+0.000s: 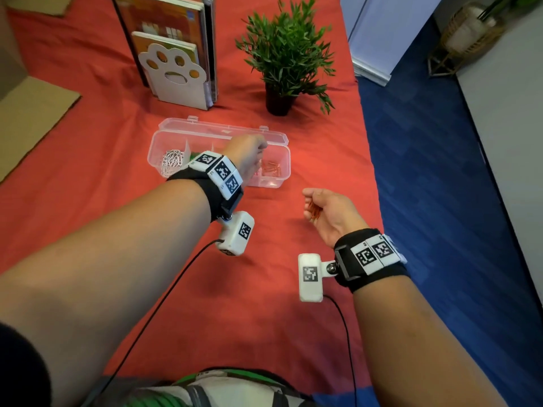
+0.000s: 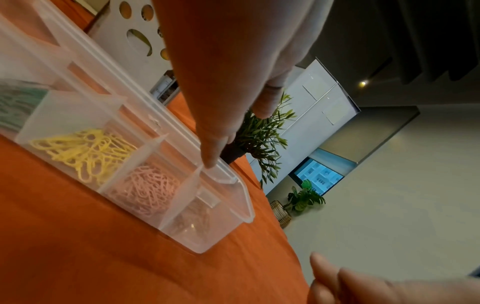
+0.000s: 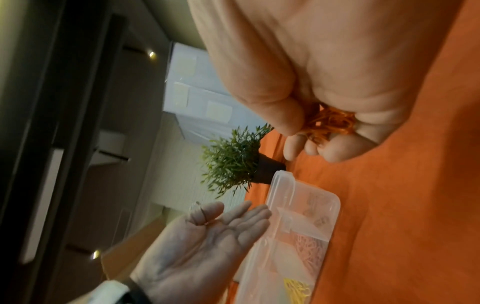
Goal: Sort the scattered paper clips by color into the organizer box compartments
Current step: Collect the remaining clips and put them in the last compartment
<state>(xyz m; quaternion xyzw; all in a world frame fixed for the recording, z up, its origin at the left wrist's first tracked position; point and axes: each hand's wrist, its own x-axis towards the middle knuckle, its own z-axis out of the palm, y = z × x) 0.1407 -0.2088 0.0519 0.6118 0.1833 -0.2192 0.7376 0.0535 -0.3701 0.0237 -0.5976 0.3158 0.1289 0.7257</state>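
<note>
Red-orange cloth (image 1: 264, 289) covers the whole table, with blue carpet off to the right side. From the head view, a clear plastic organizer box with its lid flipped back (image 1: 164, 142) sits mid-table, a small green potted plant (image 1: 286, 54) and a white paw-print bookend holding books (image 1: 173, 74) behind it. White paper clips (image 1: 172, 163) fill the leftmost compartment and some coppery clips (image 1: 271, 168) lie in the rightmost one. The left hand (image 1: 245, 155) hovers over the box. The right hand (image 1: 330, 212) is near the box's right end, above the cloth, fingers curled round a bunch of orange paper clips (image 1: 313, 211).

Left wrist view: left-hand fingers (image 2: 215, 102) stretch out straight, one fingertip right at the far rim of the box (image 2: 244, 205). Yellow paper clips (image 2: 88, 152) are in one compartment, pink paper clips (image 2: 150, 191) in the next, coppery ones (image 2: 197, 216) in the end one, and something green (image 2: 15, 102) further left.

Right wrist view: the right hand (image 3: 311, 82) is clenched round the orange clips (image 3: 330, 121), which poke out between thumb and fingers. The left hand (image 3: 207, 236) is flat and relaxed, palm showing, beside the box (image 3: 283, 185); I can't tell whether the thin dark thing on its fingers is a clip.
</note>
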